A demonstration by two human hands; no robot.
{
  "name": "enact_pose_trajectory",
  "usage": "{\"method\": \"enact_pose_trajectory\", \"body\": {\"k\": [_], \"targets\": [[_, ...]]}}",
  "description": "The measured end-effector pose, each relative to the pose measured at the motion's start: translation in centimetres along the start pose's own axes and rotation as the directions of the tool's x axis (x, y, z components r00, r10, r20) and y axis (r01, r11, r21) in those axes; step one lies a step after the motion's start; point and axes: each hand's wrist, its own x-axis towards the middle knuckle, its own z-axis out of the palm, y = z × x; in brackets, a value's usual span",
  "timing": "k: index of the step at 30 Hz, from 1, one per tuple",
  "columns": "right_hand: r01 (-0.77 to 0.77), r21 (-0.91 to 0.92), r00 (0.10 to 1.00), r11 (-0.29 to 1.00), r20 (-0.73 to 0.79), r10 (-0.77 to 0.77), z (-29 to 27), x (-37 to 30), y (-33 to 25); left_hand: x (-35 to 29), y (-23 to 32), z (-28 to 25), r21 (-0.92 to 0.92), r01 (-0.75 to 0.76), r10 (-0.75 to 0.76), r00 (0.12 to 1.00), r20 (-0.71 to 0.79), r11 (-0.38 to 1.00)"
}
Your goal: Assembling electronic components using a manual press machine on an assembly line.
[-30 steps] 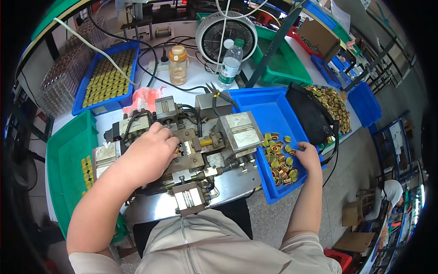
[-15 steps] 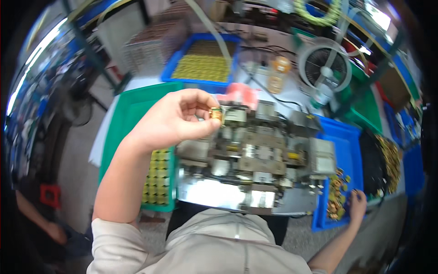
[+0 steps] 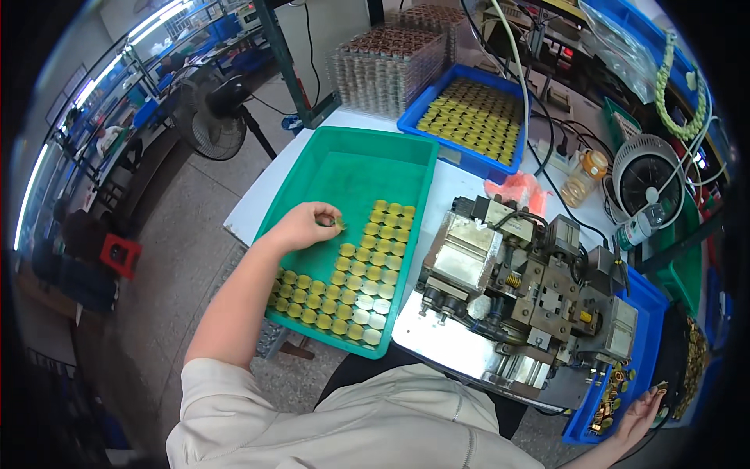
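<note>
My left hand (image 3: pixel 301 228) is over the green tray (image 3: pixel 355 164), thumb and fingers pinched on a small brass cylinder (image 3: pixel 341 224), mostly hidden by the fingertips. Beside it, rows of round yellow-topped pieces (image 3: pixel 355 283) stand packed along the tray's right and near sides. At the lower right, my right hand (image 3: pixel 637 419) is raised beside a blue tray (image 3: pixel 653 332) of loose brass parts (image 3: pixel 609 400). Its fingertips are closed around a small brass part (image 3: pixel 662 387), whose shape is hard to make out.
A metal machine (image 3: pixel 547 301) with clamps and cables stands between the trays. Behind it are a pink cloth (image 3: pixel 519 191), an orange-capped bottle (image 3: pixel 584 178) and a small fan (image 3: pixel 647 176). A blue tray of yellow pieces (image 3: pixel 473 117) and stacked clear trays (image 3: pixel 383 66) stand at the back.
My view has swung left. The left hand has carried the brass cylinder from above the machine to the green tray. My right hand has lifted from beside the loose parts, a small part in its fingers.
</note>
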Motion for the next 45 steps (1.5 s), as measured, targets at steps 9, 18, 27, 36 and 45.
{"method": "enact_pose_trajectory", "body": {"k": [9,18,27,36,45], "targets": [[0.009,0.061,0.986,0.998,-0.164,0.001,2.9,-2.1,-1.2,2.7,-2.9,-0.1,0.046,-0.010,0.001,0.983,0.182,0.999],[-0.078,0.005,0.972,0.997,0.221,0.075,8.4,-3.0,1.1,2.9,1.2,0.9,0.148,0.061,-0.102,0.953,0.286,0.987],[0.086,-0.336,0.994,0.938,0.090,-0.058,15.5,-5.3,4.8,2.7,1.7,1.0,0.189,0.043,-0.103,0.942,0.320,0.981],[0.097,-0.788,0.969,0.608,0.214,0.124,29.6,-7.0,13.9,2.2,1.8,1.5,0.285,-0.126,0.035,0.952,0.305,0.950],[0.288,-0.957,0.870,0.018,0.270,0.413,34.6,-4.8,19.2,-7.1,7.8,3.5,-0.185,-0.197,0.168,0.972,-0.161,0.963]]}}
